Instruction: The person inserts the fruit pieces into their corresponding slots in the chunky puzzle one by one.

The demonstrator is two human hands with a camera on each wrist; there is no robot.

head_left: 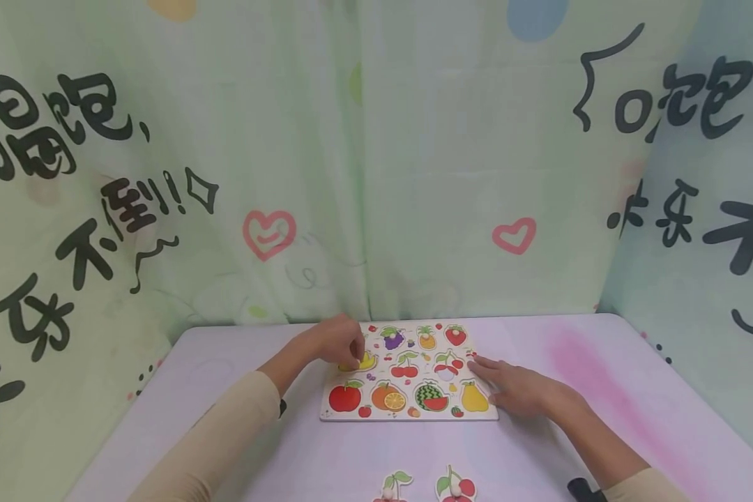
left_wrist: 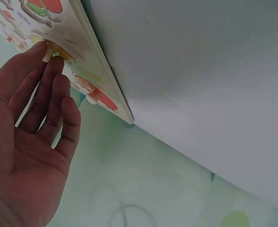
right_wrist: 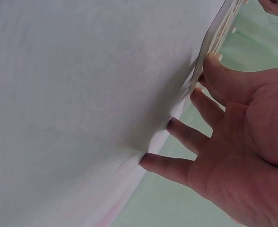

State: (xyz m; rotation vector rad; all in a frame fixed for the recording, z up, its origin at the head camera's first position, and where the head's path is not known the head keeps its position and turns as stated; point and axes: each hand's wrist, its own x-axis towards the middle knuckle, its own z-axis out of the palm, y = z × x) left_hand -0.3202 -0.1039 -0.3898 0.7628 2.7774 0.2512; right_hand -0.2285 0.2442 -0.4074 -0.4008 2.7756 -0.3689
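A white fruit puzzle board (head_left: pixel 408 420) lies on the table, showing grapes, a pineapple, an apple, a watermelon, a pear and other fruit. At its left side my left hand (head_left: pixel 341 339) pinches the small knob of the yellow banana piece (head_left: pixel 369 361) between thumb and fingertips. In the left wrist view that banana piece (left_wrist: pixel 65 55) sits at its outline on the board. My right hand (head_left: pixel 519 387) has its fingers spread at the board's right edge. Thumb and index finger touch that edge in the right wrist view, while the other fingertips (right_wrist: pixel 146 160) press on the tabletop.
Two loose cherry pieces, one on the left (head_left: pixel 395 482) and one on the right (head_left: pixel 457 486), lie on the table (head_left: pixel 276 460) in front of the board. A pale green curtain (head_left: pixel 427 272) with black writing and hearts hangs behind and at both sides.
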